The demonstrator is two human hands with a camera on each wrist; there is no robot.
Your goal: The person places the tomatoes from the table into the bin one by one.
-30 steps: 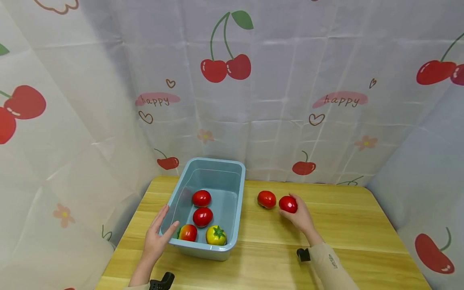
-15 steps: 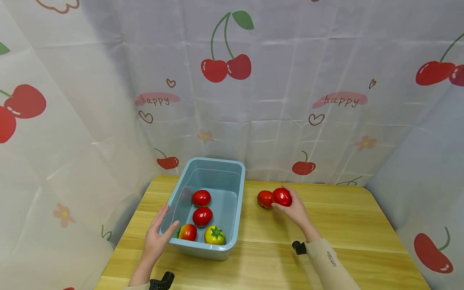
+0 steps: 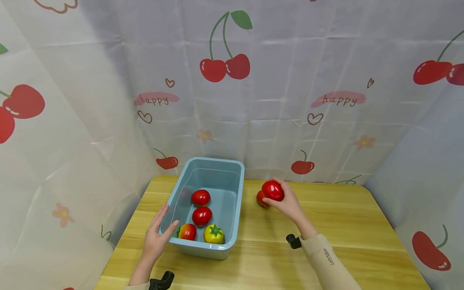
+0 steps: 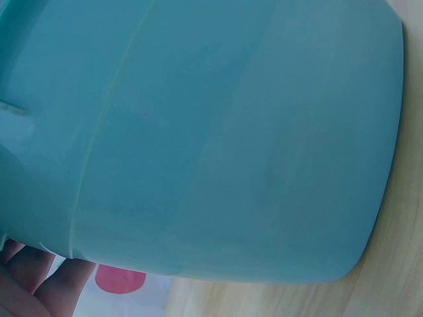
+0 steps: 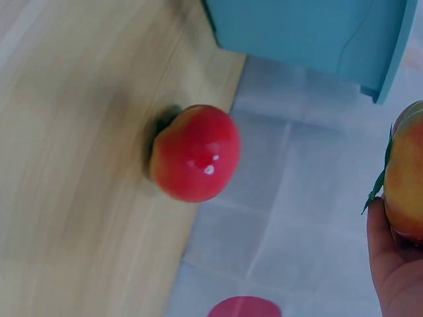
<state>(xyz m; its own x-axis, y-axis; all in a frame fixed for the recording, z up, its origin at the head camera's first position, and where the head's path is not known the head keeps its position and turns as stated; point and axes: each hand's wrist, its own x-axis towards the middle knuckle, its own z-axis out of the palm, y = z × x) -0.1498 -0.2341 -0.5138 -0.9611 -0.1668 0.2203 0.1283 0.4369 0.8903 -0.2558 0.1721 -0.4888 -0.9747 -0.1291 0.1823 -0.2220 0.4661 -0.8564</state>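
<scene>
My right hand (image 3: pixel 291 206) grips a shiny red tomato (image 3: pixel 272 190), thumb and fingers around its sides. In the right wrist view this tomato (image 5: pixel 406 178) shows an orange-yellow underside with green leaves, off the table. Another red tomato (image 3: pixel 262 199) lies on the table, partly hidden behind it in the head view. At the near left corner of a light blue bin (image 3: pixel 242 193), my left hand (image 3: pixel 155 237) rests with fingers extended along the outer side and thumb at the rim. Inside lie two red tomatoes (image 3: pixel 201 197), a red-yellow one (image 3: pixel 187 232) and a yellow one with a green top (image 3: pixel 214 234).
The wooden table (image 3: pixel 348 225) reaches back to a white curtain (image 3: pixel 261 133) printed with cherries. Similar curtain hangs at both sides. The bin stands left of centre, its high walls between the tomatoes inside and the right hand.
My right hand has raised its tomato off the table and carried it left and back, now overlapping the other table tomato. The left hand stays at the bin's corner.
</scene>
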